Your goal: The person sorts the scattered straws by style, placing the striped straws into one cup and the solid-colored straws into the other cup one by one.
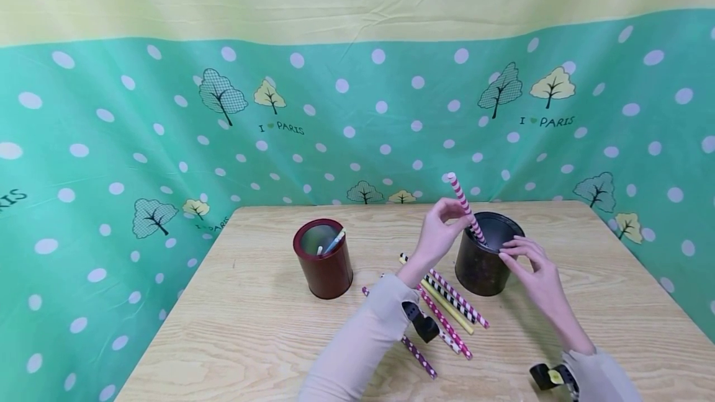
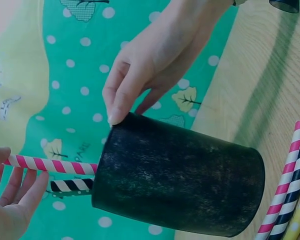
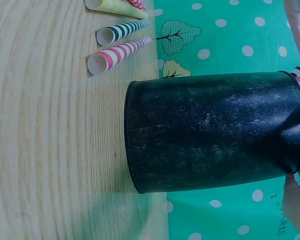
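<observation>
A pink-and-white striped paper straw [image 1: 458,191] is pinched between the thumb and fingers of my left hand [image 1: 438,234]. Its lower end is inside the black can [image 1: 483,272], which stands upright on the table. A black-and-white striped straw [image 2: 72,185] also sticks out of that can, beside the pink one, in the left wrist view. My right hand [image 1: 536,275] pinches the can's rim on the right side. In the right wrist view the can's dark, scuffed wall [image 3: 215,132] fills the middle, with only part of the right hand [image 3: 297,202] showing at the edge.
Several patterned straws lie on the wooden table [image 1: 246,303] in front of the black can, among them a yellow straw [image 1: 447,306] and a purple dotted straw [image 1: 419,357]. Left of them stands a dark red can [image 1: 326,275] holding a blue straw [image 1: 334,242]. A green dotted curtain [image 1: 335,141] hangs behind.
</observation>
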`<state>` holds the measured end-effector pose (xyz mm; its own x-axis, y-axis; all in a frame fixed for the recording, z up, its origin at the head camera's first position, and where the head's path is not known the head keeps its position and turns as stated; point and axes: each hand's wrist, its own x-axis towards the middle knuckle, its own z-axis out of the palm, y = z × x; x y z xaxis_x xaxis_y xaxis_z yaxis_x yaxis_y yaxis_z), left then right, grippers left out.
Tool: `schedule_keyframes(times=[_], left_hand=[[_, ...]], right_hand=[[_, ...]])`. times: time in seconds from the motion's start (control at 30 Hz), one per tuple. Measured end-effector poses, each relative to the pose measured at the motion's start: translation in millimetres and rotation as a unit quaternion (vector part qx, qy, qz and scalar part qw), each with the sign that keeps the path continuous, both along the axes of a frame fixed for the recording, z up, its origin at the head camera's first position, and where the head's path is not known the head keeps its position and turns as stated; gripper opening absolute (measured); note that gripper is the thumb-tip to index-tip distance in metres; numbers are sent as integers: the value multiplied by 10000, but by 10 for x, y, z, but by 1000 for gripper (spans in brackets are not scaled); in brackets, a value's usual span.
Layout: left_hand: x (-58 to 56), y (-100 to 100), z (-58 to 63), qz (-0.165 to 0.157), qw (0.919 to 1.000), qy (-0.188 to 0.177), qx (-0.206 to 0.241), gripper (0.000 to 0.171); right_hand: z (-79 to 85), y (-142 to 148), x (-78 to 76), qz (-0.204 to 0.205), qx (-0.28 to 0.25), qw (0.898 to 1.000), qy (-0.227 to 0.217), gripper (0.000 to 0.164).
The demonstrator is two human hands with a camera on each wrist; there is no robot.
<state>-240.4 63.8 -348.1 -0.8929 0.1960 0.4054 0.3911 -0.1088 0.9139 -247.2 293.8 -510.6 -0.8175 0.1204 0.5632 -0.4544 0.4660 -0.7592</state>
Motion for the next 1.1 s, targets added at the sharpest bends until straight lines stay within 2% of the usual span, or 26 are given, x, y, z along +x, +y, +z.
schedule_keyframes(times=[0.17, 0.23, 0.47, 0.63, 0.9, 1.1], left_hand=[[124, -39, 124, 109, 9995, 33, -285, 19], [131, -40, 125, 101, 9994, 23, -316, 19], [105, -72, 58, -79, 9994, -106, -330, 21], [119, -159, 8, -52, 9985, -183, -508, 28], [199, -362, -58, -127, 9923, -139, -1224, 26], [242, -527, -100, -480, 9845, -18, -1685, 24]], right_hand=[[-1, 2, -3, 4, -4, 10000, 24, 13], [-5, 4, -8, 18, -24, 10000, 62, 13], [18, -6, -13, 112, -21, 9997, 217, 13], [15, -8, -12, 104, -30, 9997, 197, 13], [15, -6, -9, 56, 33, 9998, 168, 13], [27, -12, -2, 70, 18, 9999, 135, 13]])
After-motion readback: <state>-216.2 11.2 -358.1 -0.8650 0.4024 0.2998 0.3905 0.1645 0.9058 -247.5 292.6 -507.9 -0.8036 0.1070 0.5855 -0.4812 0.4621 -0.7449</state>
